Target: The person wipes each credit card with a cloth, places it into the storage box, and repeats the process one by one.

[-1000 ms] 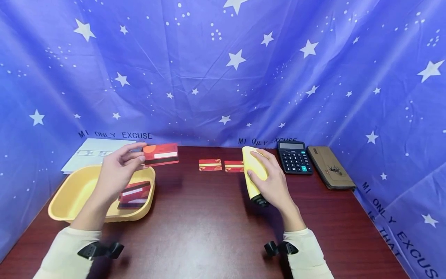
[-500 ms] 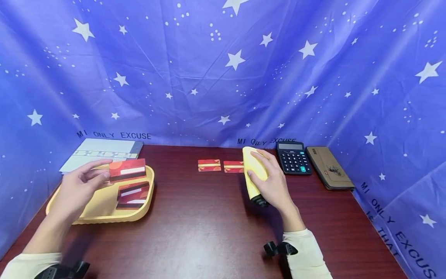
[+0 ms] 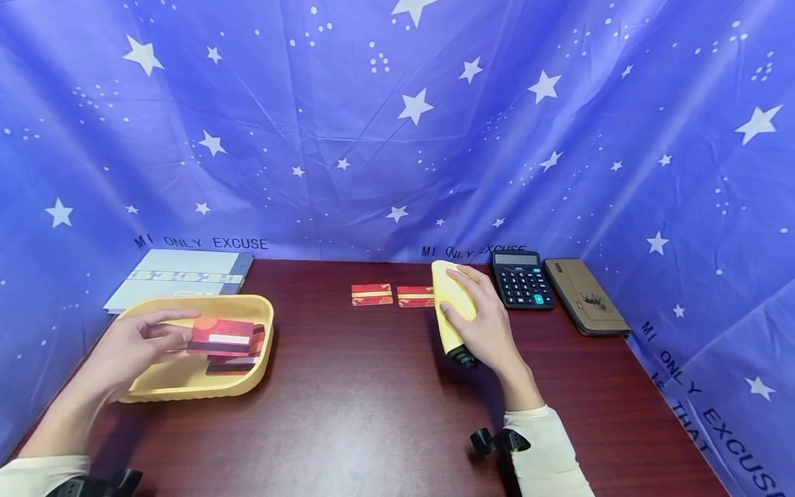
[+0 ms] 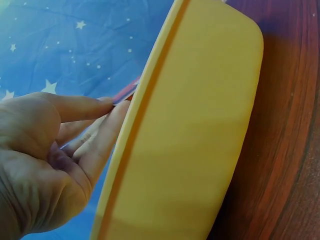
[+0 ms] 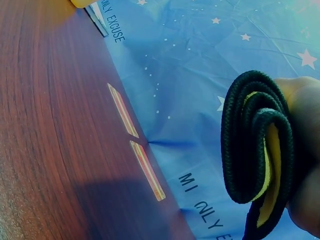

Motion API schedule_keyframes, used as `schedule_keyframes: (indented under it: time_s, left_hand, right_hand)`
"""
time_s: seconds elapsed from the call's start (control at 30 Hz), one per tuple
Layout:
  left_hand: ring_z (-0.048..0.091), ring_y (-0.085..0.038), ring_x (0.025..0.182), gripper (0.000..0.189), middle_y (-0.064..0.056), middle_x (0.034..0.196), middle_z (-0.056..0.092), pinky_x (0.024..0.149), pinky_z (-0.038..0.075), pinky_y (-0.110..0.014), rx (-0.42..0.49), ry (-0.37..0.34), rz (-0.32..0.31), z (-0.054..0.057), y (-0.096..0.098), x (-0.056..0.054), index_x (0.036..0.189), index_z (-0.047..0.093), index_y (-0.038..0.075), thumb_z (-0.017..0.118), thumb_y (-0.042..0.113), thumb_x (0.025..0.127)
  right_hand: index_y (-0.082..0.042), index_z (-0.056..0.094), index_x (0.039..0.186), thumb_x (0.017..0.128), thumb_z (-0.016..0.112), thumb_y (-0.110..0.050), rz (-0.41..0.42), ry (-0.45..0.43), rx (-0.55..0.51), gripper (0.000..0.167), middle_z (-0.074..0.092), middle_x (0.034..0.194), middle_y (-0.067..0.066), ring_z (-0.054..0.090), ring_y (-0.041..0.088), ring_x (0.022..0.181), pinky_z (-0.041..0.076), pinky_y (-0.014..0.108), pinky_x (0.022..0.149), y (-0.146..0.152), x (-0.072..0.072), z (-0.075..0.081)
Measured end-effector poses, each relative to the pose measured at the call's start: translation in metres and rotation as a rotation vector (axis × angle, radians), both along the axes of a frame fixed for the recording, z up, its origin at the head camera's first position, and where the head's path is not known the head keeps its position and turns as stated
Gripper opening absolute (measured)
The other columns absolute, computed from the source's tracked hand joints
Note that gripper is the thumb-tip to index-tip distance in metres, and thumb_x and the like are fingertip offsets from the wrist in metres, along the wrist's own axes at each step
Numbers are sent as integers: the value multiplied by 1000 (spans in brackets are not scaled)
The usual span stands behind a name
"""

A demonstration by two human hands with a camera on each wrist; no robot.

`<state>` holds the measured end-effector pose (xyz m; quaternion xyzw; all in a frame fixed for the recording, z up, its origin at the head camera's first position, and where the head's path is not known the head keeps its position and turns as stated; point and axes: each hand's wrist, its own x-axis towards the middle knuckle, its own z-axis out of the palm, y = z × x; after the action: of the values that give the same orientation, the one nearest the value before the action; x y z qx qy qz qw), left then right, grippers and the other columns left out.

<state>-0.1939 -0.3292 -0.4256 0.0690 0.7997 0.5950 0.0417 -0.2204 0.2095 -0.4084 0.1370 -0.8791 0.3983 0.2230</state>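
My left hand [image 3: 139, 343] pinches a red card [image 3: 221, 336] with a white strip and a dark stripe, over the yellow tray [image 3: 266, 324]. Beneath it in the tray lies at least one more red card [image 3: 232, 366], partly covered. In the left wrist view the tray wall [image 4: 195, 115] hides most of the held card [image 4: 126, 91]. My right hand [image 3: 484, 317] grips a folded yellow cloth [image 3: 452, 297] with dark edging; its rolled layers [image 5: 257, 140] show in the right wrist view. Left of the cloth, two red cards with a gold band, one [image 3: 372, 295] and another [image 3: 416, 296], lie on the table.
A black calculator [image 3: 523, 279] stands at the back right, beside a brown wallet [image 3: 586, 298]. Behind the tray lies a white and grey box-like item [image 3: 186, 273]. A starry blue curtain [image 3: 348, 124] borders the dark wooden table [image 3: 373, 414].
My left hand has moved left and down with the red card, from beyond the tray's right rim to low over the tray. The right hand and cloth have stayed in place.
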Motion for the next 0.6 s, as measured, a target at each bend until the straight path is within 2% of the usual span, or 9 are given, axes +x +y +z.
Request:
schedule_keyframes:
  time_s: [0.13,0.27,0.4,0.5,0.6]
  left_hand:
    - [75,-5,85,33,13,95,77,74,67,-27,-111,13,-1,-4,3,-2,128,69,8,68,-1,96]
    - [74,-5,81,30,10,92,78,71,66,-24,-169,10,11,-4,6,-2,125,69,3,70,1,96]
    - [73,-3,81,37,8,93,79,70,64,-22,-250,3,20,-2,8,-2,129,65,-7,72,6,95]
    - [69,3,82,44,9,95,79,70,59,-17,-356,14,35,-1,8,-2,131,63,-9,75,13,95]
    - [67,7,84,43,9,99,80,70,55,-13,-427,22,45,0,7,-3,129,67,-7,76,17,94]
  right_hand:
    - [-22,63,142,87,80,-15,1,5,0,58,54,151,3,52,26,136,48,44,102,1,-1,-1]
    - [-21,63,142,87,80,-15,4,4,-1,58,54,151,4,52,27,136,48,44,102,0,-1,0]
    - [-21,63,142,87,80,-15,-1,10,2,58,54,151,4,53,27,136,48,44,101,1,-1,0]
    - [-21,63,142,87,80,-15,-5,12,1,59,54,151,4,53,27,135,48,43,101,1,-1,-1]
    - [-21,63,142,87,80,-14,-4,15,-3,58,54,150,4,53,27,136,47,43,101,1,-2,-1]
